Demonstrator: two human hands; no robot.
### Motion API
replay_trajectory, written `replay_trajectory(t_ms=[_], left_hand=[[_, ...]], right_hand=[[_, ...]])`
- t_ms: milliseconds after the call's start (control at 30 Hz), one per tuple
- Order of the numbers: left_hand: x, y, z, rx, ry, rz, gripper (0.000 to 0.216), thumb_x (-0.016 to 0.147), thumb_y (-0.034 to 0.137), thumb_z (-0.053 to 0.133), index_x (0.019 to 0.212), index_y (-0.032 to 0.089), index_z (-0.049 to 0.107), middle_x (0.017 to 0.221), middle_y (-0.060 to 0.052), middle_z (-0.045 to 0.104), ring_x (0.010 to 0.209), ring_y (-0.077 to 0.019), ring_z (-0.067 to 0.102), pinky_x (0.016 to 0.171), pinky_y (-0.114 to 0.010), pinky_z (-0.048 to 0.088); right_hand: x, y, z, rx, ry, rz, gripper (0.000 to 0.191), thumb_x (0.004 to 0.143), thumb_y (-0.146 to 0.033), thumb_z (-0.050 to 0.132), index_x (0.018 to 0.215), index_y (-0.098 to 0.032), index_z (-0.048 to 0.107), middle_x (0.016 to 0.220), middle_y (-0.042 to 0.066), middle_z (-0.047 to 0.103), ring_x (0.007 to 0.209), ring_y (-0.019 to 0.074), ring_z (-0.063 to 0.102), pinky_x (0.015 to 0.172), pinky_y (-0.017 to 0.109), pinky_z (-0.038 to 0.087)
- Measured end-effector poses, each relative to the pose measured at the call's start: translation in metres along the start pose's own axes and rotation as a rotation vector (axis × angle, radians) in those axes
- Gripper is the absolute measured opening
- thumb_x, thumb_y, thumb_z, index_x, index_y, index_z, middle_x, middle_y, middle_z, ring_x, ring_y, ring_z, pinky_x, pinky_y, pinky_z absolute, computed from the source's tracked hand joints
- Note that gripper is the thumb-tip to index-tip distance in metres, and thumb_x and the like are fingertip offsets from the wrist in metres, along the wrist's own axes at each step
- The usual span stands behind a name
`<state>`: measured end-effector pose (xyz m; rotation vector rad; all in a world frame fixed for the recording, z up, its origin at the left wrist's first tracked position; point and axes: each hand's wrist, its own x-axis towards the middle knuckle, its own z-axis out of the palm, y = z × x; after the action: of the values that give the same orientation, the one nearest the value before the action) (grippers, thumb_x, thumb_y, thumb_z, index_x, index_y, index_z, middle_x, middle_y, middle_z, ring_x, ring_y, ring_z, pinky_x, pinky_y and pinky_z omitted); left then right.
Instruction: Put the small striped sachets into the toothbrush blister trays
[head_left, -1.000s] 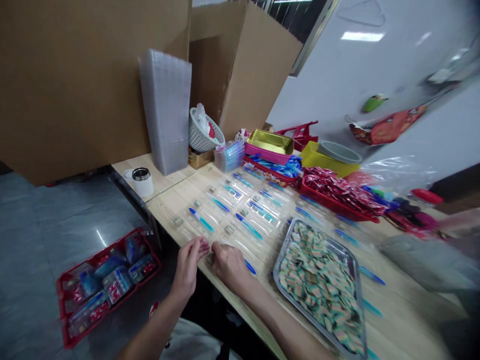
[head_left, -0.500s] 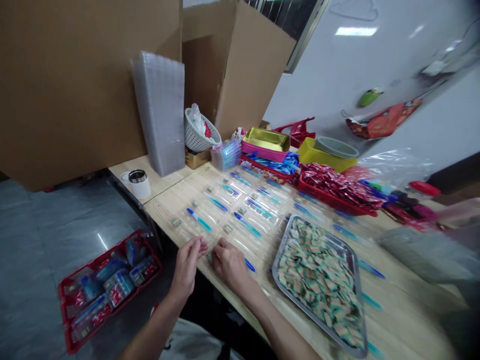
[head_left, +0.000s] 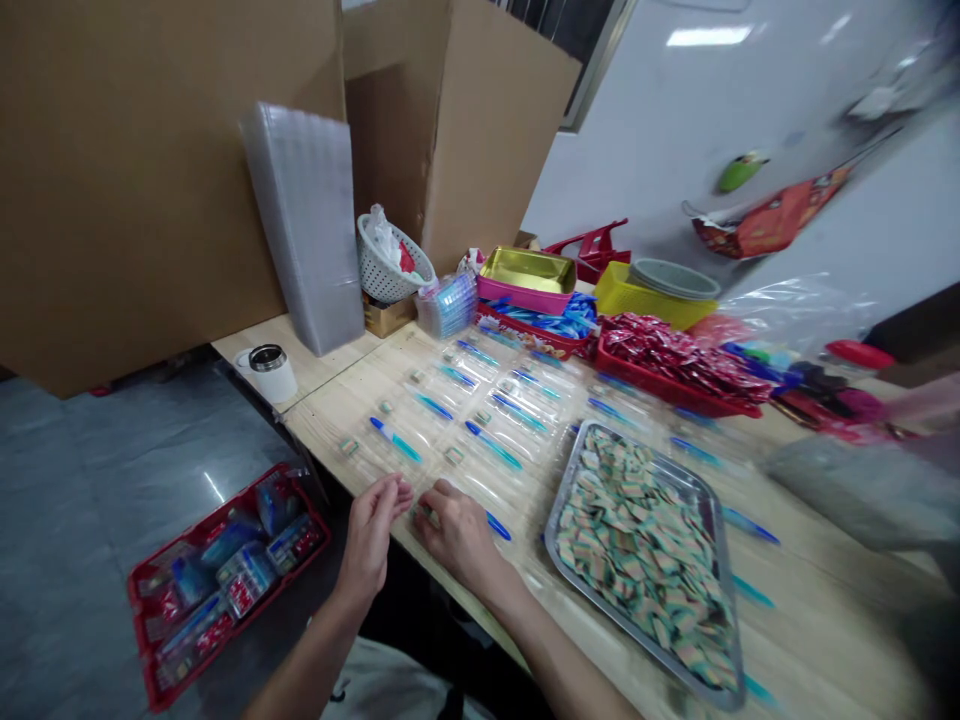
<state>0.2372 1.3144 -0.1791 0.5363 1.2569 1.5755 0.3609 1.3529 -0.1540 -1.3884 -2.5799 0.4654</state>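
Observation:
My left hand [head_left: 373, 530] hovers at the table's front edge with its fingers curled together; whatever they hold, if anything, is hidden. Beside it, my right hand [head_left: 459, 532] is closed over a clear plastic blister tray, fingertips pinching a small green-and-beige piece, mostly covered. A blue pen [head_left: 498, 526] lies in that tray, just right of the hand. Rows of clear blister trays [head_left: 480, 475] spread beyond my hands, each with a blue pen and some with a small square piece. To the right, a metal tray [head_left: 553, 545] is heaped with small green-and-beige pieces [head_left: 645, 560].
A red crate [head_left: 232, 640] of filled packs stands on the floor at left. A white cup [head_left: 273, 376] and a tall stack of clear plastic [head_left: 307, 230] sit at the table's far left. Behind are a red bin of shiny red packets [head_left: 675, 360], baskets and large cardboard boxes [head_left: 487, 130].
The view has shifted slightly. My right fingers have loosened a little over the tray, showing more of the small piece at the fingertips. My left hand has hardly moved.

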Motion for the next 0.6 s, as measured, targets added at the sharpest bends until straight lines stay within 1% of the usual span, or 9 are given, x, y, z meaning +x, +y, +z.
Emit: replay_trajectory(t_ms=[100,200,300,400,500,600], left_hand=[[0.000,0.000,0.000,0.001,-0.002,0.001,0.048,0.072,0.050,0.069,0.096,0.009,0.066,0.098,-0.014,0.068,0.092,-0.0241,0.065,0.086,-0.038,0.050],[0.000,-0.001,0.000,0.010,-0.001,0.002,0.047,0.072,0.049,0.069,0.097,0.009,0.066,0.097,-0.014,0.068,0.092,-0.0241,0.065,0.086,-0.038,0.050],[0.000,-0.001,0.000,0.025,0.000,0.003,0.048,0.072,0.050,0.069,0.097,0.009,0.066,0.095,-0.013,0.069,0.092,-0.0244,0.065,0.086,-0.039,0.050],[0.000,-0.001,0.000,0.031,0.002,0.006,0.048,0.073,0.050,0.069,0.097,0.009,0.066,0.094,-0.013,0.069,0.092,-0.0243,0.065,0.086,-0.039,0.050],[0.000,0.000,0.001,0.039,0.001,0.017,0.048,0.073,0.050,0.068,0.097,0.009,0.066,0.095,-0.014,0.069,0.091,-0.0243,0.065,0.086,-0.039,0.050],[-0.001,0.002,0.002,0.041,0.007,0.012,0.050,0.072,0.051,0.069,0.098,0.008,0.066,0.096,-0.014,0.070,0.091,-0.0240,0.066,0.086,-0.038,0.050]], right_hand=[[0.000,-0.001,0.000,-0.035,-0.010,-0.014,0.011,0.082,-0.016,0.054,0.084,-0.019,0.065,0.087,0.003,0.063,0.077,0.0151,0.061,0.061,0.024,0.036],[0.000,-0.001,0.003,-0.100,0.008,-0.026,0.011,0.083,-0.017,0.053,0.084,-0.018,0.064,0.089,0.005,0.063,0.080,0.0165,0.060,0.059,0.024,0.034],[0.002,0.002,0.007,-0.131,-0.001,-0.014,0.015,0.085,-0.016,0.050,0.082,-0.017,0.064,0.087,0.006,0.063,0.078,0.0160,0.060,0.057,0.024,0.032],[0.003,0.010,0.007,-0.063,-0.026,-0.019,0.012,0.084,-0.018,0.053,0.082,-0.018,0.065,0.084,0.004,0.064,0.073,0.0144,0.060,0.057,0.024,0.032],[0.003,0.018,0.004,0.070,-0.004,-0.055,0.009,0.085,-0.022,0.056,0.086,-0.020,0.065,0.082,0.002,0.064,0.071,0.0131,0.061,0.060,0.022,0.034],[0.000,0.016,0.002,0.074,0.027,-0.068,0.013,0.087,-0.020,0.053,0.084,-0.018,0.065,0.082,0.003,0.064,0.072,0.0136,0.061,0.060,0.022,0.035]])
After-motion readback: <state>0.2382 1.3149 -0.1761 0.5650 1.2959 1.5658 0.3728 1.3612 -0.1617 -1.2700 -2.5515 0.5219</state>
